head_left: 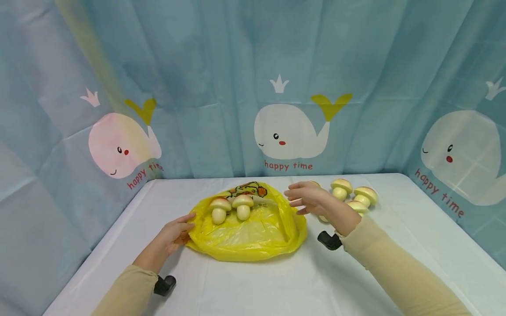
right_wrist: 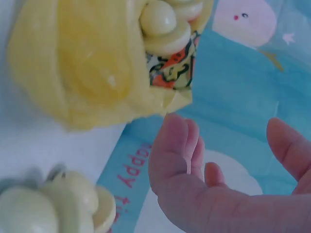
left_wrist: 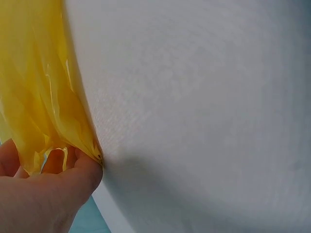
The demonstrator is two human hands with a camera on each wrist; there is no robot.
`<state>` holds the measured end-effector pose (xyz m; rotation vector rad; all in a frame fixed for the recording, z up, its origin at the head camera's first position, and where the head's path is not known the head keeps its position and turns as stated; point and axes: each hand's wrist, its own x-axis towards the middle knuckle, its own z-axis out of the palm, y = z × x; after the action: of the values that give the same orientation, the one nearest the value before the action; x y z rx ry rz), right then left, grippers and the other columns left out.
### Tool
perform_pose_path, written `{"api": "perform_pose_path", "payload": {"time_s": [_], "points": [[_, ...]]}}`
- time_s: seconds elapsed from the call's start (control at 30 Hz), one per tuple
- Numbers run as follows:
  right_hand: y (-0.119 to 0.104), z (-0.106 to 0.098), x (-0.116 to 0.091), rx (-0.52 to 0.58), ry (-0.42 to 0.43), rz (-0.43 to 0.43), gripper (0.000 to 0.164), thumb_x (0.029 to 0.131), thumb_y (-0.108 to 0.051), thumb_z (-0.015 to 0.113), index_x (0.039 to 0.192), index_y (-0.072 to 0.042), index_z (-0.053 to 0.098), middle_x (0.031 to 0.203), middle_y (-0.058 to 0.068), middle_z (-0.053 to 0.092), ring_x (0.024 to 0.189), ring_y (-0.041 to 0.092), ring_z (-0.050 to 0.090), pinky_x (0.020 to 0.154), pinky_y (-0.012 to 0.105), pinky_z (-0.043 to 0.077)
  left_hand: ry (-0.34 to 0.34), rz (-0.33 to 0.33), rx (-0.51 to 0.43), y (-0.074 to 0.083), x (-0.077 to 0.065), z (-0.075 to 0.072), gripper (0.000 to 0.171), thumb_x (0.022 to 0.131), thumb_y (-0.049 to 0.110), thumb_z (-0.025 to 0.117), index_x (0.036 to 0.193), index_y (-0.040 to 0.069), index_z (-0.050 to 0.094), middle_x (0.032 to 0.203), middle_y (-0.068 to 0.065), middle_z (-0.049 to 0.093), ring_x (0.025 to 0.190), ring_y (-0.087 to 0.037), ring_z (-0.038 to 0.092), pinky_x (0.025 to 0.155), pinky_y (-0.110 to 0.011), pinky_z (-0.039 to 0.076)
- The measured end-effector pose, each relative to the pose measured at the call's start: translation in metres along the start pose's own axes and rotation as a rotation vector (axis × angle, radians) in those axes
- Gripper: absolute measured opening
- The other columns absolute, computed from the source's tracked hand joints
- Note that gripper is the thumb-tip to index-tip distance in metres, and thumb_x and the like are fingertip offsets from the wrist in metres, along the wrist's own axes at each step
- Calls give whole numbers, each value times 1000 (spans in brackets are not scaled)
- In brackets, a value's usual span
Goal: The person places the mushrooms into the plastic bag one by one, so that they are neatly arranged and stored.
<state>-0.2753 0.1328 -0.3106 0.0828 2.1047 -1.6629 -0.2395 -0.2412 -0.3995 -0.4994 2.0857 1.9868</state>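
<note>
the left hand (head_left: 174,233) pinches the left edge of the yellow bag (head_left: 245,253), which lies on the white table (head_left: 245,289). two mushroom-shaped pieces (head_left: 243,207) sit side by side within the bag's rim. the right hand (head_left: 307,197), fingers extended and holding nothing, is positioned near the bag's right edge. further right, a mushroom cluster (head_left: 365,196) is partly hidden by that arm.

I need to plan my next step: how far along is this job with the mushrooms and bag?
Done, apparently: two mushrooms lie in the open yellow bag. In hand: the left hand pinches the bag's edge; the right hand, beside the bag, holds nothing. Remaining, if all are to be bagged: several mushrooms on the table to the bag's right.
</note>
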Motion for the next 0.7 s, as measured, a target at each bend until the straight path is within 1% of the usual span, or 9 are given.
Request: {"api": "perform_pose_path", "payload": {"time_s": [0.1, 0.23, 0.37, 0.53, 0.7], "points": [[6, -12, -8, -12, 27, -32, 61, 97, -21, 59, 147, 1, 31, 138, 22, 45, 114, 34, 51, 82, 39, 49, 1, -3, 1, 0, 1, -1, 52, 100, 6, 47, 150, 3, 33, 153, -26, 24, 123, -35, 37, 109, -48, 31], [13, -28, -18, -23, 59, -40, 62, 97, -23, 58, 148, -1, 30, 138, 20, 46, 117, 36, 50, 81, 37, 49, 3, -5, 5, 0, 1, -1, 52, 100, 6, 47, 150, 3, 33, 153, -26, 24, 122, -35, 38, 109, -48, 31], [20, -40, -26, -48, 69, -32, 66, 97, -26, 58, 149, -1, 27, 140, 23, 43, 122, 38, 47, 82, 38, 48, -6, 1, -1, 0, 0, 0, 53, 100, 5, 46, 151, 2, 32, 153, -27, 23, 123, -36, 36, 109, -49, 30], [28, -55, -34, -79, 87, -37, 70, 97, -28, 58, 151, 0, 23, 146, 25, 35, 128, 42, 40, 82, 41, 46, -15, 5, -15, -1, 0, 0, 53, 100, 3, 46, 151, 1, 31, 153, -27, 23, 125, -36, 36, 109, -49, 30], [32, -68, -42, -117, 125, -60, 68, 97, -28, 57, 150, 0, 25, 146, 25, 36, 129, 43, 39, 79, 40, 46, -12, 7, -6, -1, 0, -1, 53, 100, 4, 46, 151, 2, 31, 154, -27, 23, 124, -35, 37, 108, -48, 31]]}}
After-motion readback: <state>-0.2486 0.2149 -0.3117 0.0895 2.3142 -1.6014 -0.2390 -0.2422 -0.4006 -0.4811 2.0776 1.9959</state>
